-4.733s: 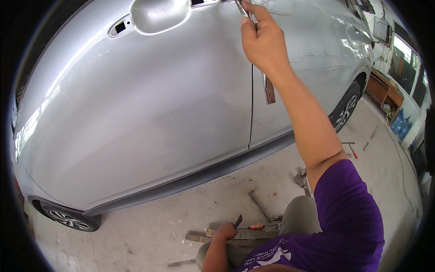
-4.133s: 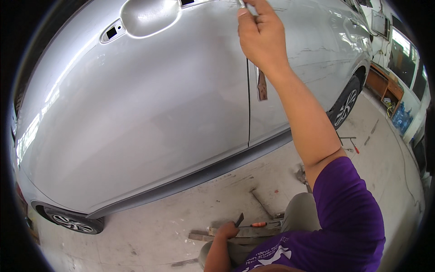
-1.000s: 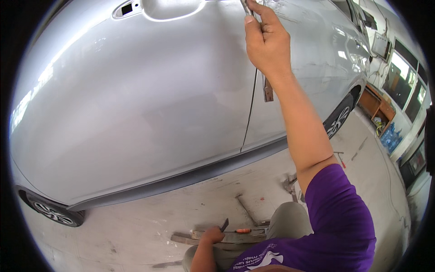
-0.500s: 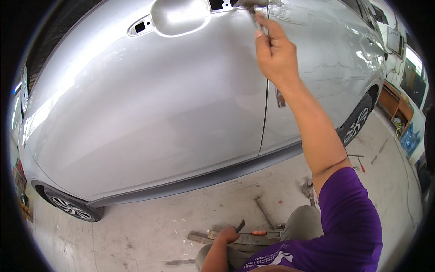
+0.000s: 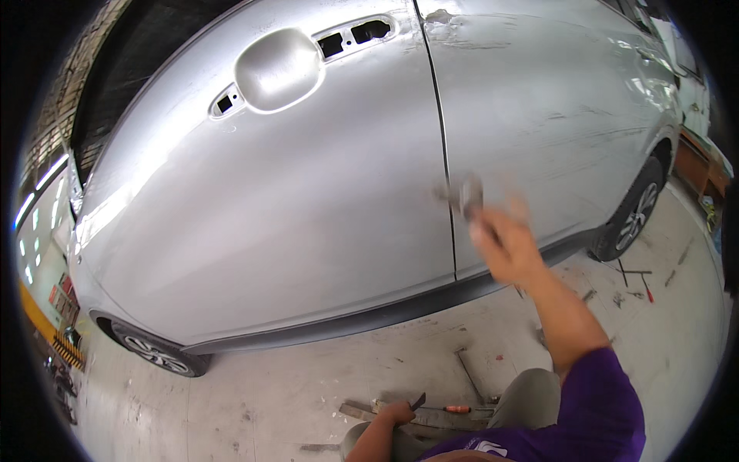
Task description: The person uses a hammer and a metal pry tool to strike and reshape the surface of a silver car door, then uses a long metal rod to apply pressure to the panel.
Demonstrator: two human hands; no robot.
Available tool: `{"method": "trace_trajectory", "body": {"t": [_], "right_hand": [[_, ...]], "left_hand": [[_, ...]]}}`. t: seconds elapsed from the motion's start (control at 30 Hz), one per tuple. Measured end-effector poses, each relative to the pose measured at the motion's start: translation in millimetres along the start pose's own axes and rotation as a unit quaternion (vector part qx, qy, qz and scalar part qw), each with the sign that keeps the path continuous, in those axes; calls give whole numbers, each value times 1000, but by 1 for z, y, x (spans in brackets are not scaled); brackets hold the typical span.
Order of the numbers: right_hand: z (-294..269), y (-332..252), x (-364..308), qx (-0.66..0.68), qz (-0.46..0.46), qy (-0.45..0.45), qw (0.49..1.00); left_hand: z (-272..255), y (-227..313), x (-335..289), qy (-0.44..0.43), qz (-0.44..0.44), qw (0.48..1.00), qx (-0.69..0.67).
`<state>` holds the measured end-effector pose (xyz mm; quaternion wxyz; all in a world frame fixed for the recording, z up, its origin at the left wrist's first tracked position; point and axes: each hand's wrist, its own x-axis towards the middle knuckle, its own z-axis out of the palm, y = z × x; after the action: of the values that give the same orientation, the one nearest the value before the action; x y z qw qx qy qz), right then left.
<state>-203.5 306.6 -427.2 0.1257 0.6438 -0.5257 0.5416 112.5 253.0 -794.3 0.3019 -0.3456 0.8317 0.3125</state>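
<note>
A silver car door [image 5: 331, 215] fills the middle of the view, its handle recess and cut-outs bare. Beyond the seam, the panel on the right [image 5: 539, 146] is scratched and creased near its top. My right hand [image 5: 506, 242] is closed on a hammer [image 5: 469, 194], smeared by motion, its head beside the lower part of the seam; whether it touches the metal I cannot tell. Low by my knee, my left hand [image 5: 398, 413] is closed around a dark, flat tool [image 5: 418, 401], only its angled end showing.
On the floor lie an orange-handled tool [image 5: 457, 409], a long thin rod [image 5: 469, 375] and wooden pieces [image 5: 358, 410]. More tools, one red-tipped [image 5: 649, 294], are near the right wheel [image 5: 635, 219]. A dark sill [image 5: 331, 327] runs under the doors.
My right hand and the hammer have come down from beside the handle cut-outs to the lower seam. The view has shifted, showing more of the door's top. My left hand still grips the flat tool.
</note>
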Motion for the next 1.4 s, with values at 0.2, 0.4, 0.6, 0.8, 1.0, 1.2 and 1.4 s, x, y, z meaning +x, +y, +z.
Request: {"method": "trace_trajectory", "body": {"t": [0.2,0.4,0.6,0.8,1.0,1.2,1.4], "right_hand": [[-1,62,-237,-54,238,-396,885],[-30,60,-306,-22,319,-640,699],[-41,77,-300,36,341,-622,704],[-38,111,-330,56,393,-561,726],[-42,118,-332,90,390,-582,708],[-63,98,-304,130,438,-500,735],[-79,115,-305,178,471,-533,680]], "left_hand": [[18,-10,6,-10,-35,999,29],[50,-10,21,-59,-49,994,78],[36,33,17,-105,-80,987,87],[77,25,50,-185,-42,974,122],[141,40,82,-167,-32,983,66],[154,71,95,-165,12,985,43],[92,87,75,-143,31,983,107]]}}
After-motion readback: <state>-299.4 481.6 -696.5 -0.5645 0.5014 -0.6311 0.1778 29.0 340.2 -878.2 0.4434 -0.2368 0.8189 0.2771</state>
